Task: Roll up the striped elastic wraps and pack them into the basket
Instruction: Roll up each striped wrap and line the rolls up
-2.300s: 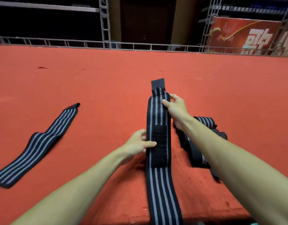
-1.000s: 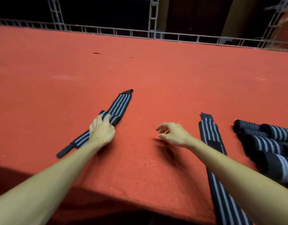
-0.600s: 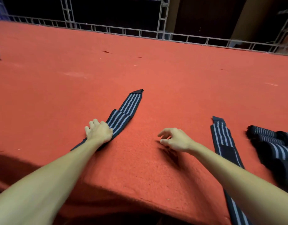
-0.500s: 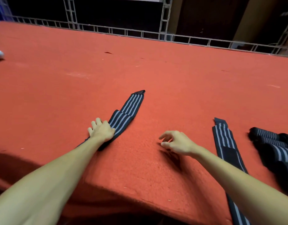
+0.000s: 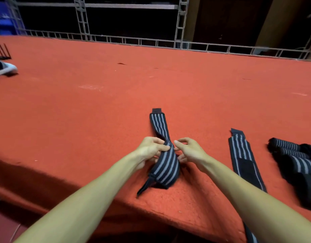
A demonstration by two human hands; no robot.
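A black wrap with grey stripes (image 5: pixel 166 163) lies on the red carpeted platform (image 5: pixel 116 106), twisted at its middle, its near end bunched by the platform's front edge. My left hand (image 5: pixel 150 150) pinches it at the twist from the left. My right hand (image 5: pixel 188 151) comes in from the right, its thumb and fingers touching the same spot. A second striped wrap (image 5: pixel 243 158) lies flat to the right, running off the front edge. Several rolled striped wraps (image 5: pixel 298 163) lie at the far right. No basket is in view.
A shoe (image 5: pixel 3 68) and a dark wire rack (image 5: pixel 1 51) sit at the far left of the platform. A metal truss rail (image 5: pixel 151 42) runs along the platform's back edge. The platform's front edge drops off just below my forearms.
My left hand has dragged the left wrap rightward to the centre and lifted its middle. My right hand has moved in to meet it at the twist. The camera has turned left.
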